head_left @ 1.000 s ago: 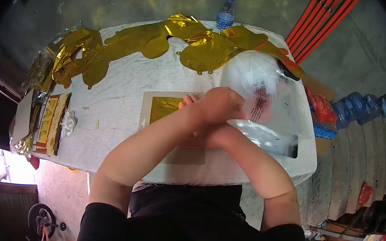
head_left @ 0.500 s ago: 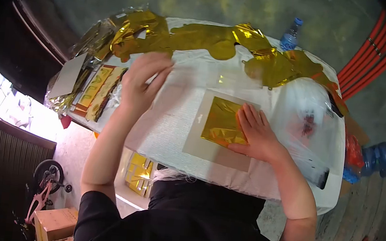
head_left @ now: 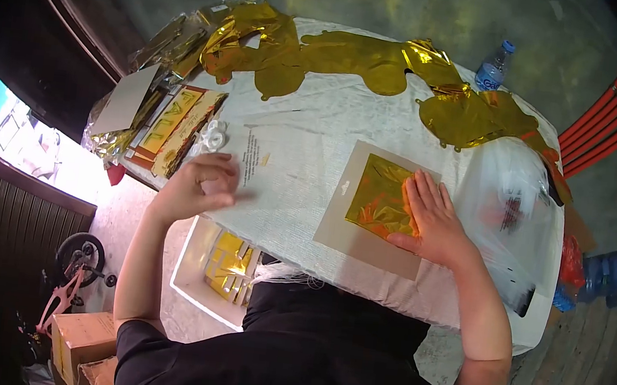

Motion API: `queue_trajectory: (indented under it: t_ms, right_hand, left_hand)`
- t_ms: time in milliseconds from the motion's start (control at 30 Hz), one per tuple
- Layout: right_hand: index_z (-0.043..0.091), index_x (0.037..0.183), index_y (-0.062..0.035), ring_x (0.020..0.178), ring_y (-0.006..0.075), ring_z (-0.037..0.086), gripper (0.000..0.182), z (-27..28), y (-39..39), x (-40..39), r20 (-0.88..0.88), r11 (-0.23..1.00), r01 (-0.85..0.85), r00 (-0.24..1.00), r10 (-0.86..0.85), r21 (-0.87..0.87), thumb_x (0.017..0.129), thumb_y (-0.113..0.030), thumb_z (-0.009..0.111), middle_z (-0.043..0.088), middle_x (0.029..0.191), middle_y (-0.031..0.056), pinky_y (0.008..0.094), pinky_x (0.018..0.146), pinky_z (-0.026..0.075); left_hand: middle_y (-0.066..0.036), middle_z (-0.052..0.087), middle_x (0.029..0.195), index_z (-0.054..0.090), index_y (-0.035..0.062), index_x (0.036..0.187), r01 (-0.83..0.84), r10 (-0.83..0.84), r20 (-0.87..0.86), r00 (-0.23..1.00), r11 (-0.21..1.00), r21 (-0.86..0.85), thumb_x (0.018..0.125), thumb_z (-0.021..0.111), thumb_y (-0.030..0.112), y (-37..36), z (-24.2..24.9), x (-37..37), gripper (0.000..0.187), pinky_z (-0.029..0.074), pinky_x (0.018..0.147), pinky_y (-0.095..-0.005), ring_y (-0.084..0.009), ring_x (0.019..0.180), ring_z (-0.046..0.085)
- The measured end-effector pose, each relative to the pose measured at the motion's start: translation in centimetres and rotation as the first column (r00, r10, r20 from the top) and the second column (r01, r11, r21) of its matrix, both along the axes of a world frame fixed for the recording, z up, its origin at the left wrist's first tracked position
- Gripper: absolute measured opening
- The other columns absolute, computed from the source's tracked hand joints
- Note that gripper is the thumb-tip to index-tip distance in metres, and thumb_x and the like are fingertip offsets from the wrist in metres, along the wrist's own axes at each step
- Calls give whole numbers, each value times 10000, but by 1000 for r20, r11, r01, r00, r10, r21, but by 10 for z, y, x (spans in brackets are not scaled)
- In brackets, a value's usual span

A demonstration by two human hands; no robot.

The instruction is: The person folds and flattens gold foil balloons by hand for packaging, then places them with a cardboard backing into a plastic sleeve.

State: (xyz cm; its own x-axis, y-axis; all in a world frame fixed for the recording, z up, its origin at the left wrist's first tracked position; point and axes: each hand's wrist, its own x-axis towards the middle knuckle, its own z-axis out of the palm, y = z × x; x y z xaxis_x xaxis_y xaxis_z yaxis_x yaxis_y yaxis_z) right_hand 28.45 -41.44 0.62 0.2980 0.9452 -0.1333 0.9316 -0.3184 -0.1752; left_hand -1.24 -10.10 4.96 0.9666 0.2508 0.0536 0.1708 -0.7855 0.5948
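Note:
My right hand (head_left: 433, 218) lies flat with fingers stretched over the right side of a folded gold foil balloon (head_left: 377, 200), which rests on a pale grey card (head_left: 335, 230). Slightly blurred, my left hand (head_left: 199, 186) hovers at the front left edge of the table, its fingers bent and the thumb apart from them. Just beyond its fingertips a clear plastic bag (head_left: 274, 162) with small print is spread on the white cloth. Whether the left fingers touch the bag is hard to make out. A roll of white ribbon (head_left: 214, 134) sits behind that hand.
Unfolded gold foil balloons (head_left: 354, 61) run along the far edge of the table (head_left: 289, 224). A water bottle (head_left: 494, 65) stands at the back right. Clear plastic bags (head_left: 501, 207) lie on the right, printed packs (head_left: 167, 131) on the left. Below is a white bin (head_left: 189, 274).
My left hand has moved down and left, toward the front edge. The clear bag has shifted left and nearer to me. My right hand stays flat on the foil. The view has shifted slightly.

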Motion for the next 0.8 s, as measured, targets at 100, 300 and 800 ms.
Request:
queue_trajectory:
  t_ms: [100, 300, 800]
  right_hand:
    - [101, 1484, -8, 1449, 286, 48, 1033, 1, 0, -1, 3, 1000, 2, 1000, -1, -11, 797, -624, 568, 85, 1550, 191, 441, 1169, 59]
    - [97, 1486, -14, 1450, 285, 40, 1029, 2, 0, -1, -2, 1000, 8, 1000, -8, -29, 803, -627, 561, 75, 1553, 185, 439, 1168, 58]
    - [142, 1474, 2, 1447, 295, 54, 1018, -2, -1, -1, 0, 1000, -1, 1000, 1, 18, 803, -652, 540, 102, 1544, 200, 451, 1166, 56]
  left_hand:
    - [-161, 621, 1154, 670, 11, 990, -38, 32, 88, 996, 997, 68, 784, 733, 275, -26, -13, 30, 341, 431, 975, -424, -328, 1190, 519]
    - [-145, 619, 1154, 648, 17, 1047, 176, -216, 238, 947, 968, 180, 821, 684, 149, -83, -23, 75, 264, 440, 961, -417, -328, 1165, 529]
    - [-125, 636, 967, 589, -43, 1102, -59, 28, -138, 990, 973, -223, 874, 622, 104, -100, -7, 121, 273, 497, 763, -282, -168, 837, 608]
